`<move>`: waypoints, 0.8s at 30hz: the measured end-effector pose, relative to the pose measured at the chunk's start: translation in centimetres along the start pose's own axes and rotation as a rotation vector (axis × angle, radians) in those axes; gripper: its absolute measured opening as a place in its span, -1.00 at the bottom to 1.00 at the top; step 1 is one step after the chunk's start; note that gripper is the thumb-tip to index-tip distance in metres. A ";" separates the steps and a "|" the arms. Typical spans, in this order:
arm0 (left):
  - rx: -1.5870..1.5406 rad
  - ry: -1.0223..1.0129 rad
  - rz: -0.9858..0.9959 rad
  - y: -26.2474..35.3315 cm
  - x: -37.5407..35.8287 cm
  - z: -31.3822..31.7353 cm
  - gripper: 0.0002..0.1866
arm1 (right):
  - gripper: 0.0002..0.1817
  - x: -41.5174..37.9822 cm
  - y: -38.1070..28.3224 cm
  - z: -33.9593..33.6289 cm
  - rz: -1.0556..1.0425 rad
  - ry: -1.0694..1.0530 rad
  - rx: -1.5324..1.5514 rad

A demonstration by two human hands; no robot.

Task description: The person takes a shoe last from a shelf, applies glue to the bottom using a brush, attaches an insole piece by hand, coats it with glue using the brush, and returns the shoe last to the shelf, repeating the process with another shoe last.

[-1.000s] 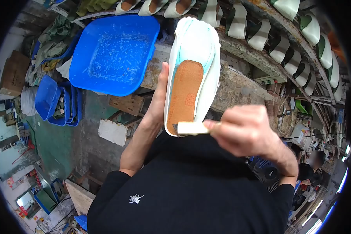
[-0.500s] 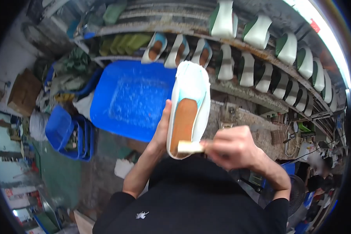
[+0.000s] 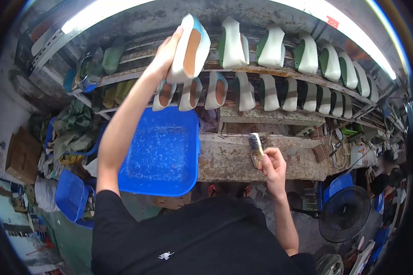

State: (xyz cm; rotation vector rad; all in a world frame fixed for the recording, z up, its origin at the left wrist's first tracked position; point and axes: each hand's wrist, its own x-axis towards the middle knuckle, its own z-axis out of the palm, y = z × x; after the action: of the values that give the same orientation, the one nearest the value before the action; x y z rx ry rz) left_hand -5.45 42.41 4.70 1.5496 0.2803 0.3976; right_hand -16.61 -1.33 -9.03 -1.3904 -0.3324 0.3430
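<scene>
My left hand (image 3: 166, 54) reaches up to the top shelf, its fingers closed around the side of a white shoe upper (image 3: 202, 55) with a brown insole and a light-blue lining. The shoe overlaps the top shelf, left of a row of similar white shoes (image 3: 234, 43). Lower down, my right hand (image 3: 274, 168) pinches the handle of a brush (image 3: 256, 143), bristles pointing up and away. Right behind the brush, a small dark-stained dish (image 3: 263, 139) rests on the workbench, partly covered by it.
Below the shelves, a large blue tub (image 3: 158, 188) stands left of the stained workbench (image 3: 225, 169). More shoes line the lower shelf (image 3: 248, 98). A black fan (image 3: 344, 214) stands at the right, near a person (image 3: 380, 181). Smaller blue bins (image 3: 71, 197) are at left.
My left hand has carried the shoe from in front of my chest up to the top shelf. My right hand has drawn the brush off the insole and over to the workbench.
</scene>
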 end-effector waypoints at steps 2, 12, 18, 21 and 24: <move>0.073 -0.062 -0.060 0.0 5.3 0.4 -0.05 | -0.84 -2.2 2.4 -2.7 0.125 0.130 0.052; 1.198 -0.172 -0.028 0.2 12.5 -0.5 0.07 | -0.81 -8.6 9.8 -14.3 0.290 0.376 -0.242; 0.870 0.069 0.244 -2.8 10.3 -4.6 -0.07 | -0.78 -0.1 18.2 -21.2 0.240 0.145 -0.970; 0.205 0.582 0.501 -4.5 0.0 -2.8 -0.52 | -0.80 4.5 22.5 -22.6 0.289 -0.052 -1.154; 0.138 0.917 0.625 -8.0 -12.2 3.0 -0.65 | -0.83 8.0 26.5 -24.1 0.257 -0.248 -1.283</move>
State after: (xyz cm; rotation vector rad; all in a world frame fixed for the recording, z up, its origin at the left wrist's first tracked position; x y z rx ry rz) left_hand -14.67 34.81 -4.17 1.4763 0.5285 1.6149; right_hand -0.25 -15.59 -38.62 -2.6726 -0.6307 0.5518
